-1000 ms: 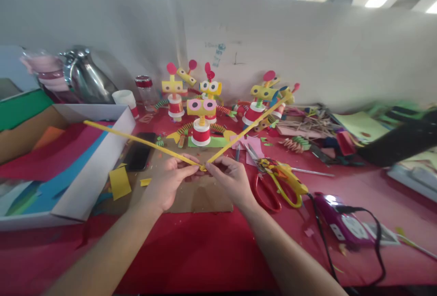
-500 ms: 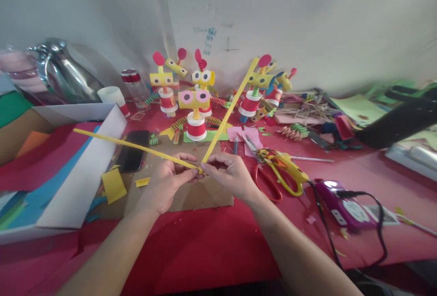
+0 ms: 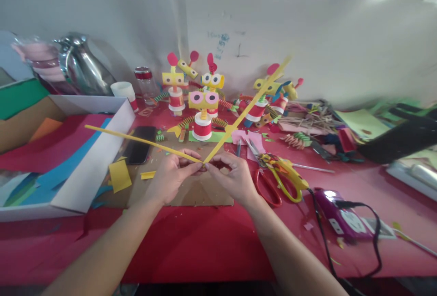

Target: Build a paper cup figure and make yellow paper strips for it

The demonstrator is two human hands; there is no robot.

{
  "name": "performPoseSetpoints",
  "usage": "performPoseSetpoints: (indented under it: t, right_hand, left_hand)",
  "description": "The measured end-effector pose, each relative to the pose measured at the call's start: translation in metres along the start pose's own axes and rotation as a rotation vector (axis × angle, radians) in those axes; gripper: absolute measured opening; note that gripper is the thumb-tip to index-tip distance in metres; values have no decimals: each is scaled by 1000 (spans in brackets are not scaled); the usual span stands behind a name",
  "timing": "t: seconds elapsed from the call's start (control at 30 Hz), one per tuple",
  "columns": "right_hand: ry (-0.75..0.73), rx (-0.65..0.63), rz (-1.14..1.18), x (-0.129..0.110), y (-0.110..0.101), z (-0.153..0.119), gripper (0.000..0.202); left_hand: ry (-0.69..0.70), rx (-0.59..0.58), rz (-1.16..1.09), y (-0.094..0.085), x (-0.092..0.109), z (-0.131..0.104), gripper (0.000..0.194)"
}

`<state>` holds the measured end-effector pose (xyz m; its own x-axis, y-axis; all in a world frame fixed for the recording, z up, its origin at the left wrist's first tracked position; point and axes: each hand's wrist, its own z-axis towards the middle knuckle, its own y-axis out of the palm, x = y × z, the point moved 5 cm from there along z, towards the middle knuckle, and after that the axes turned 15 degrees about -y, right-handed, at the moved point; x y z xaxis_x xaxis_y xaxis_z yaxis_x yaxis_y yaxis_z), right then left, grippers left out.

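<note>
Pinching the yellow strips (image 3: 170, 149) where they join, both hands (image 3: 205, 177) have tilted the right strip lower.

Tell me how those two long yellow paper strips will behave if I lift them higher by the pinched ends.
The yellow paper strips look thin and very light; they hold fairly straight now, so probably springy rather than limp, though the free ends may droop or wobble. Both meet at the pinch between the left hand and right hand, so a hard squeeze would likely crease them.
</note>
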<state>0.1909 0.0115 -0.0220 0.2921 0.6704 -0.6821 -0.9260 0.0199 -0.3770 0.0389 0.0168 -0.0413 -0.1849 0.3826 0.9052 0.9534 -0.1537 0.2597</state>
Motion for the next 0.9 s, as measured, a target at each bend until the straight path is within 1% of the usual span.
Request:
performPoseSetpoints:
  t: [0.1, 0.27, 0.43, 0.57, 0.77, 0.9]
  right_hand:
    - [-7, 18, -22, -1, 0, 0, 10]
    - [15, -10, -10, 2, 3, 0, 13]
    - [62, 1, 37, 6, 4, -1, 12]
    - [108, -16, 138, 5, 5, -1, 12]
    - [169, 6, 161, 10, 6, -4, 13]
    - [180, 4, 175, 12, 8, -5, 13]
  left_hand:
    - [-17, 2, -18, -1, -2, 0, 24]
    - [-54, 6, -74, -2, -8, 1, 21]
    - [-92, 57, -70, -7, -9, 2, 22]
    - [-83, 48, -50, -8, -8, 2, 23]
    - [-59, 20, -59, -3, -7, 3, 25]
    - [-11, 52, -30, -1, -5, 1, 23]
